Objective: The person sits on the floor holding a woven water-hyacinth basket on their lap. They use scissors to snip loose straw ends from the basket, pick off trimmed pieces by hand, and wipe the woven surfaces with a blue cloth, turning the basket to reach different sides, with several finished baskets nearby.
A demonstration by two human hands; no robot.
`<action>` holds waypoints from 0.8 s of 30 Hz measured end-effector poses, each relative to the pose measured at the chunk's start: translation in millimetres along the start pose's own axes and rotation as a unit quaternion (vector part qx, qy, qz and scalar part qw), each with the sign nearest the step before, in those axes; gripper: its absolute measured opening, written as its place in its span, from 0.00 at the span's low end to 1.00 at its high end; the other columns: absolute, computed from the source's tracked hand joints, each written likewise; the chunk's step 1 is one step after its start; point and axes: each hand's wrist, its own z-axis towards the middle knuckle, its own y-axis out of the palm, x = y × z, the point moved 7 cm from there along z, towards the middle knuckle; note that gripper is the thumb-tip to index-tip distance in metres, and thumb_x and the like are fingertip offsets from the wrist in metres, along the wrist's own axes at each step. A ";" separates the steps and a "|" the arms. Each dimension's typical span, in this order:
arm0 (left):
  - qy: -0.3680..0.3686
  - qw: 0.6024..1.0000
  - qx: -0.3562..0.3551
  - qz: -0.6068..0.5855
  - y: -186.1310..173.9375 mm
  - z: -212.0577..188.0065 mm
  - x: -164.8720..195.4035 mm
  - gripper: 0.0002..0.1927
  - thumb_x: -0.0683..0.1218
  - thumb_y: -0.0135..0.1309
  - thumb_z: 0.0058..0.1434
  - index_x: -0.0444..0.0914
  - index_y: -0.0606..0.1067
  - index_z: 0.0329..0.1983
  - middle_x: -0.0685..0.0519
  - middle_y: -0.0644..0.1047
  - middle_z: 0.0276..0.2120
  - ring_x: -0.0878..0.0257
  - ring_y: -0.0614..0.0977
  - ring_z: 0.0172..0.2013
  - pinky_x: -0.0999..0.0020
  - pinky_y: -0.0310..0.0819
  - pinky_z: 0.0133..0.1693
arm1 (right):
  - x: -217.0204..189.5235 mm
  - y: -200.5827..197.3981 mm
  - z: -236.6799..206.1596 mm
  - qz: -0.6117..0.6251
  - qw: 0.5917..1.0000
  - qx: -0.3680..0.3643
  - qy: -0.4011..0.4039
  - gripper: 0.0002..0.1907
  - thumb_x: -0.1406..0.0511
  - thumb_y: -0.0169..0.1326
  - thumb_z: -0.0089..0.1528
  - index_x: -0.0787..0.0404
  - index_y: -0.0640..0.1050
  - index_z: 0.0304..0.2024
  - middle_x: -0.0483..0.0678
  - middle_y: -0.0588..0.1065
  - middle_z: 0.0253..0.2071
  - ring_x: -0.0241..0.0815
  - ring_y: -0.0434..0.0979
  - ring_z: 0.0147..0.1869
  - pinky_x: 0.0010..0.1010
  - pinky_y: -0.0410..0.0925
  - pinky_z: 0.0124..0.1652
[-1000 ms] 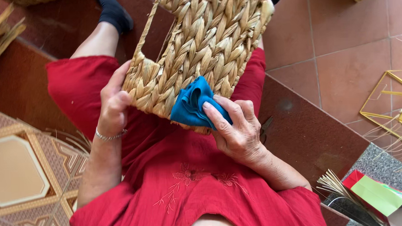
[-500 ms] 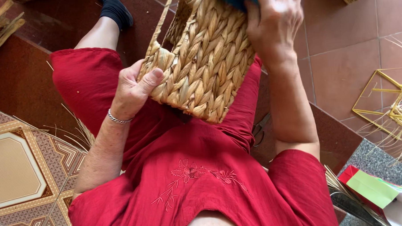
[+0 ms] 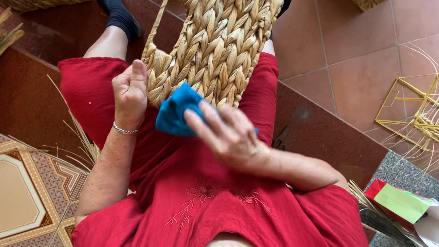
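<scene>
From the head view, a woven basket [image 3: 217, 45] made of thick straw braids rests on the lap of a person in red clothes, and the left hand [image 3: 129, 92] has its grip closed tight on the basket's near left corner. The right hand [image 3: 229, 135] has its grip closed on a blue cloth [image 3: 177, 110], which it presses against the basket's near bottom edge. The basket looks fully woven, so the weaving seems done, and only this near edge looks wiped so far; a yellow wire frame [image 3: 418, 107] sits far to the basket's right on the floor [image 3: 362, 40].
</scene>
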 end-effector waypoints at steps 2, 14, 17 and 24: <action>-0.019 0.999 -0.023 -0.012 2.9 -0.4 -1.6 0.24 0.52 0.43 0.82 0.38 0.66 0.28 0.66 0.63 0.25 0.76 0.58 0.28 0.74 0.50 0.29 | 32.7 8.4 9.3 0.008 1.000 0.023 -0.004 0.21 0.69 0.57 0.67 0.64 0.74 0.63 0.58 0.76 0.54 0.52 0.77 0.50 0.43 0.72 0.48; 0.032 0.998 0.001 -0.048 13.1 8.0 -17.8 0.24 0.53 0.40 0.81 0.37 0.68 0.29 0.65 0.64 0.25 0.75 0.61 0.29 0.75 0.54 0.30 | 187.1 46.1 71.7 -0.237 0.958 0.121 0.105 0.29 0.69 0.61 0.61 0.65 0.70 0.65 0.65 0.71 0.57 0.68 0.69 0.62 0.46 0.72 0.52; 0.078 0.996 0.032 0.001 7.1 9.0 -15.7 0.23 0.53 0.40 0.82 0.37 0.68 0.31 0.64 0.64 0.26 0.75 0.63 0.30 0.75 0.59 0.32 | 102.5 43.1 59.1 -0.139 0.986 0.011 0.088 0.28 0.72 0.59 0.64 0.68 0.70 0.67 0.60 0.72 0.51 0.60 0.72 0.56 0.45 0.72 0.47; 0.028 0.996 0.031 -0.083 13.7 20.0 -23.3 0.19 0.50 0.46 0.78 0.37 0.70 0.31 0.65 0.67 0.26 0.76 0.63 0.29 0.75 0.58 0.30 | -31.6 1.4 21.6 -0.042 0.997 -0.042 -0.053 0.25 0.72 0.58 0.59 0.63 0.76 0.60 0.59 0.74 0.53 0.52 0.74 0.45 0.40 0.72 0.46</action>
